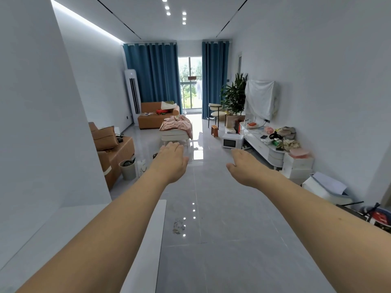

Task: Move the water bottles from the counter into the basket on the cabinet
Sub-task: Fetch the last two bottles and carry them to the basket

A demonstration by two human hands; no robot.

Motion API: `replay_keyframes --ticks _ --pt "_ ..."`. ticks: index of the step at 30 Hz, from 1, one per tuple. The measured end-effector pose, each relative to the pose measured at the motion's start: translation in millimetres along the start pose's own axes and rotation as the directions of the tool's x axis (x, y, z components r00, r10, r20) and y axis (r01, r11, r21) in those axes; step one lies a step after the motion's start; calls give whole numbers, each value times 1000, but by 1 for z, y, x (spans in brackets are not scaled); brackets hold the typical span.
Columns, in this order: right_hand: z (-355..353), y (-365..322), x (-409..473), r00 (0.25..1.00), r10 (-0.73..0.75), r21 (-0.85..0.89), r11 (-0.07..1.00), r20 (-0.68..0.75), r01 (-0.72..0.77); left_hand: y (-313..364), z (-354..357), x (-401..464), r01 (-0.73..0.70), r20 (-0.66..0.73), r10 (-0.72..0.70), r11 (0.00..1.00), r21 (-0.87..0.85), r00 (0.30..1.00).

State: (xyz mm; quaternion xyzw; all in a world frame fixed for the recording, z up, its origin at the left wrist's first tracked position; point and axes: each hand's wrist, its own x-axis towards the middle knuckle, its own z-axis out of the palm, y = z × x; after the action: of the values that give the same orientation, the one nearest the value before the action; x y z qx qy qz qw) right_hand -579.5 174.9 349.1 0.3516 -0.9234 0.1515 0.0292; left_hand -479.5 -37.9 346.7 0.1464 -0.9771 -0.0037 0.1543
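Overhead, left hand [171, 159] and right hand [246, 166] reach forward, fingers straight, gripping nothing.

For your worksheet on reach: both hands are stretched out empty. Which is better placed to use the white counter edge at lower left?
Left, probably. The left hand extends above the counter edge; the right hand is over open floor. No bottles are visible.

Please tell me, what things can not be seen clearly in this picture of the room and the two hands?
- Water bottles and basket: none can be made out anywhere in the head view.
- Left hand and right hand: seen from the back, so the palms are hidden; both look open and hold nothing.
- Things on the white cabinet: too small and cluttered to name.
- Counter: cut off by the bottom edge and covered by the left arm.
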Motion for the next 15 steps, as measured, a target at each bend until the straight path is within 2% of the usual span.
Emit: replay_keyframes --ticks 15 --pt "2 90 165 1000 -3 12 1000 18 3 11 43 171 21 -24 -20 1000 15 1000"
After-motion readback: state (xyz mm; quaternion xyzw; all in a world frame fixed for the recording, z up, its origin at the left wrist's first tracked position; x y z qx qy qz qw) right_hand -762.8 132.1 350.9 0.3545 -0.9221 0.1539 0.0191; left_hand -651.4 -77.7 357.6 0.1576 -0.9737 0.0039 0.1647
